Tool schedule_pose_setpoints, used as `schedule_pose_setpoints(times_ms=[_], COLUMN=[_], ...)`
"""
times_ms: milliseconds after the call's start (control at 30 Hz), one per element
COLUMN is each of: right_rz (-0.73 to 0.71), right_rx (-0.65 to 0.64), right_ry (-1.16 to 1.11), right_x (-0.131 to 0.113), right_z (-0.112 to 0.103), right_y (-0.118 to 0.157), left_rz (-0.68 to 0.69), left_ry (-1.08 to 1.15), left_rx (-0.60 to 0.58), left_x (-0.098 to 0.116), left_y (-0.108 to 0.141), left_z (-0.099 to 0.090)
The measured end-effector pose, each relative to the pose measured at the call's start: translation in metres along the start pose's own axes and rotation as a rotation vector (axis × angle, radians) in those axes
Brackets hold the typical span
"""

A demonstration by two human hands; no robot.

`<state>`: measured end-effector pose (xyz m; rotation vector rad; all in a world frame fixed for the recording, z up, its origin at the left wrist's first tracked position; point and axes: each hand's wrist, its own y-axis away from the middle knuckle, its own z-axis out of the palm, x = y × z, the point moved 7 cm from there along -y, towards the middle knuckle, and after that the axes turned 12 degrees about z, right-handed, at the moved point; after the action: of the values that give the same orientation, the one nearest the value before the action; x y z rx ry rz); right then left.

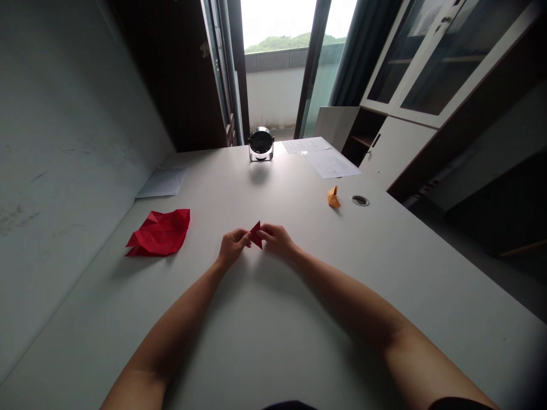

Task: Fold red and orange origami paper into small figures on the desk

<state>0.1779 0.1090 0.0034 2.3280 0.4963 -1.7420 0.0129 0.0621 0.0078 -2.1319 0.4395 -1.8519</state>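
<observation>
Between my two hands, over the middle of the white table, is a small piece of folded red paper (256, 234) with pointed corners. My left hand (233, 246) pinches its left corner between thumb and fingers. On the other side my right hand (277, 238) grips its right edge, the thumb lying on top. The fingers behind the paper are partly hidden. Farther left lies a larger sheet of creased red paper (164, 232), partly opened out, with its edges raised. A small folded orange paper figure (333, 197) stands to the right, apart from my hands.
A round black device on a metal stand (261, 143) is at the table's far edge. White printed sheets (329, 162) lie back right, near a round cable hole (360, 201). Another paper stack (163, 181) rests by the left wall. A glass-door cabinet (427, 62) stands at right.
</observation>
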Motion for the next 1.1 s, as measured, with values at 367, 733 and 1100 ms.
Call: schedule_pose_setpoints(times_ms=[367,733,1100], right_rz=[0.008,-0.025,-0.099], right_rx=[-0.056,-0.087,-0.071], right_ry=[0.008,0.137,0.201], right_x=[-0.001,-0.014,-0.012], right_z=[0.006,0.009,0.012], right_y=[0.001,0.007,0.007], left_rz=[-0.006,-0.049,-0.034], left_ry=[0.046,0.116,0.101], left_rx=[0.032,0.108,0.108], left_x=[0.000,0.000,-0.001], left_y=[-0.001,-0.003,-0.005], left_z=[-0.002,-0.006,-0.009])
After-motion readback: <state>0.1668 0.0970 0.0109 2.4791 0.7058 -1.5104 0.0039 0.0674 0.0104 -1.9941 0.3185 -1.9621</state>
